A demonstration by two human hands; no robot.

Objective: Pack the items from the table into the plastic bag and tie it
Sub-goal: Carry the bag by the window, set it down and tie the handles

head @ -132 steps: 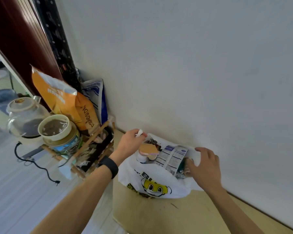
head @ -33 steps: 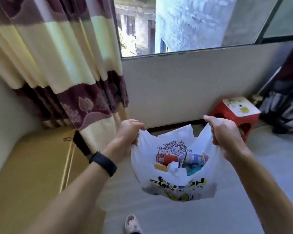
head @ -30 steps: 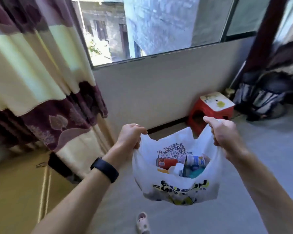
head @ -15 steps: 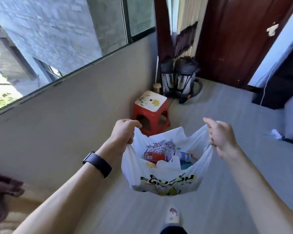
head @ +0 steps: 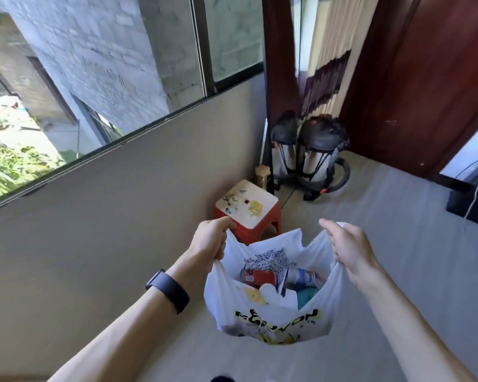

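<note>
View swung round from curtain and window to corner: door [head: 425,78], vacuum [head: 319,153], stool [head: 247,208] now faced. Bag [head: 273,318] taken off desk, now carried above floor [head: 398,230], hung between both hands, mouth held wide, not yet tied. Packing judged done; only tying left. Left hand [head: 211,238]: fingers curled tight round left handle. Right hand [head: 348,246]: fingers clenched on right handle, thumb laid on top. Inside bag: carton [head: 271,260], red can [head: 258,277], smaller items half hidden.

Red stool [head: 247,206] just beyond bag [head: 273,323]
</note>
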